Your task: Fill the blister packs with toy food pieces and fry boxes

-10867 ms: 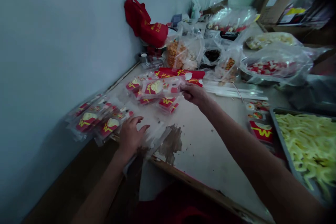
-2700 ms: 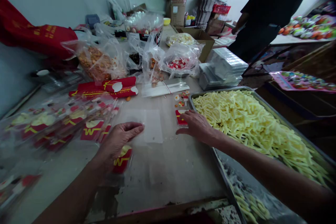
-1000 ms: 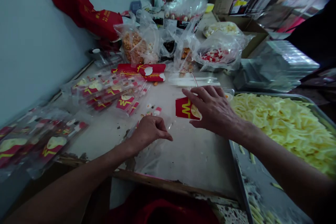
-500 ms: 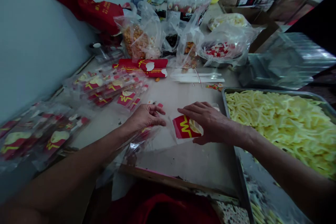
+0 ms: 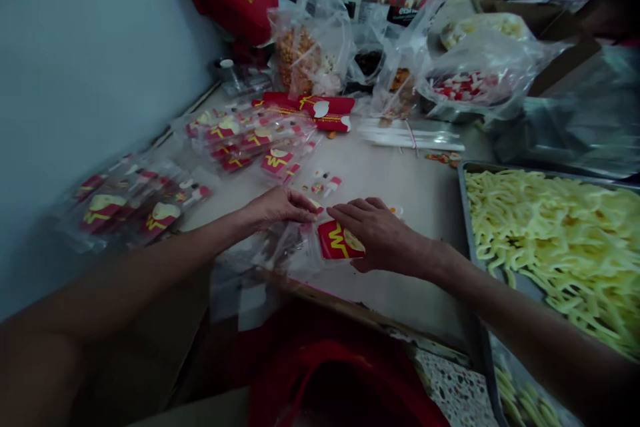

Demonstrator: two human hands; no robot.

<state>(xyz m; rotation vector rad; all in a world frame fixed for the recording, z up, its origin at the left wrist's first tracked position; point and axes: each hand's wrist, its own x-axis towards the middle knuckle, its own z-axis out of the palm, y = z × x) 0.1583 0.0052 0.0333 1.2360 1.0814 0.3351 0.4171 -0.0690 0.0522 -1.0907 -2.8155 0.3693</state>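
Observation:
My right hand (image 5: 383,230) is wrapped over a small red fries carton (image 5: 333,240) with a yellow zigzag, which lies in clear plastic. Its fingers lie along the top side and the thumb along the lower side. My left hand (image 5: 285,207) is closed in a pinch just left of it; a small red and cream bit shows by the fingertips, but what they hold is unclear. Crumpled clear plastic bags (image 5: 285,247) lie under the left hand. Beyond the hands, small red and white pieces (image 5: 330,183) rest on the table (image 5: 395,177).
Filled clear packets with red cartons (image 5: 163,213) lie in piles at the left. Red flat cartons (image 5: 330,110), a bundle of white sticks (image 5: 410,135) and bags of small pieces (image 5: 300,57) stand behind. At the right is a metal tray (image 5: 467,213) of pale yellow fries-like strips (image 5: 540,213).
My left hand has closed its fingers into a pinch and come closer to my right hand. The right hand keeps its grip on the carton. The view has shifted to the left.

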